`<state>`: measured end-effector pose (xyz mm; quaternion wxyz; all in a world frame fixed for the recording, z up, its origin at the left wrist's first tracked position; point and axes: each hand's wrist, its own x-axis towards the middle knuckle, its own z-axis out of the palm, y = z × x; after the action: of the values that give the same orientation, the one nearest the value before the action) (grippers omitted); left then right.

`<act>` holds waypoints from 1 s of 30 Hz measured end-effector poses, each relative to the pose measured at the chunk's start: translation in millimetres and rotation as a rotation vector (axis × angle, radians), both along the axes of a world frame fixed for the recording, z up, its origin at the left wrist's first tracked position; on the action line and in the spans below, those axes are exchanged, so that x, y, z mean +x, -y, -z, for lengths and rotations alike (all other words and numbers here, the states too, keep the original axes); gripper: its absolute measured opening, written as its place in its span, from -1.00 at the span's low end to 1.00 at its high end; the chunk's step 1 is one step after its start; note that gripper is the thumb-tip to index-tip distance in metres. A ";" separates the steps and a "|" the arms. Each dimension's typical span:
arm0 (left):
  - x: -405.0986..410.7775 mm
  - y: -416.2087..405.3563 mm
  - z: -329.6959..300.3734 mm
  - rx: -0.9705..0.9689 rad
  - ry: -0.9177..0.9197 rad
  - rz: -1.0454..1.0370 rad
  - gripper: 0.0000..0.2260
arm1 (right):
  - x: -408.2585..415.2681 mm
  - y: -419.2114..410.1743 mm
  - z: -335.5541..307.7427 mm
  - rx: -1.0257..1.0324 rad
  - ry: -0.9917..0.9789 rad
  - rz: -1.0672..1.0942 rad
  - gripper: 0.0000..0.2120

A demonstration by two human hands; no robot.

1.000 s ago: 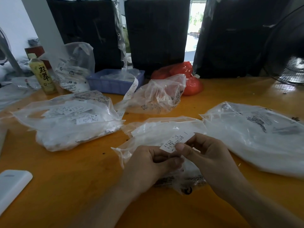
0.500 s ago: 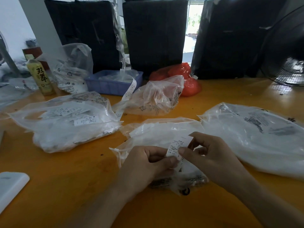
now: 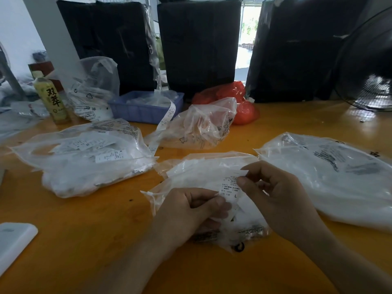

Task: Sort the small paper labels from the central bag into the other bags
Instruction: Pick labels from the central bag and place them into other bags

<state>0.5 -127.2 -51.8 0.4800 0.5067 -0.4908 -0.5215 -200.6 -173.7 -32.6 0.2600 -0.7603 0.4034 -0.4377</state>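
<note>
1. Left hand (image 3: 191, 211): fingers curled, thumb pinching the lower end of a paper label (image 3: 230, 188).
2. Right hand (image 3: 275, 194): thumb and forefinger pinching the label's upper end; other fingers loosely curled.
3. Label: white, small printed text, held upright just above the central bag (image 3: 203, 172).
4. Central bag: clear plastic, white contents, flat on the orange table (image 3: 84, 230).
5. Left bag (image 3: 84, 158) holds loose labels; right bag (image 3: 331, 177) lies beside the right hand; a further bag (image 3: 201, 126) sits behind.
</note>
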 end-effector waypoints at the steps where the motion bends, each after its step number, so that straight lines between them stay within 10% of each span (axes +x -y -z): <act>1: -0.3 0.1 -0.2 0.000 0.004 -0.003 -0.80 | 0.0 -0.3 0.6 0.009 -0.001 -0.009 -0.99; 11: -0.6 -1.1 -2.1 -0.040 0.045 -0.029 -0.83 | 0.7 0.3 3.5 0.080 0.073 -0.030 -0.69; 30: 2.0 0.1 0.6 -0.077 0.119 -0.115 -0.73 | 4.1 -2.5 5.6 0.138 -0.007 0.014 -0.93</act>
<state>2.5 -127.2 -52.4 0.4981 0.5454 -0.5082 -0.4428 -196.4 -171.2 -38.1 0.3074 -0.7393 0.4388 -0.4080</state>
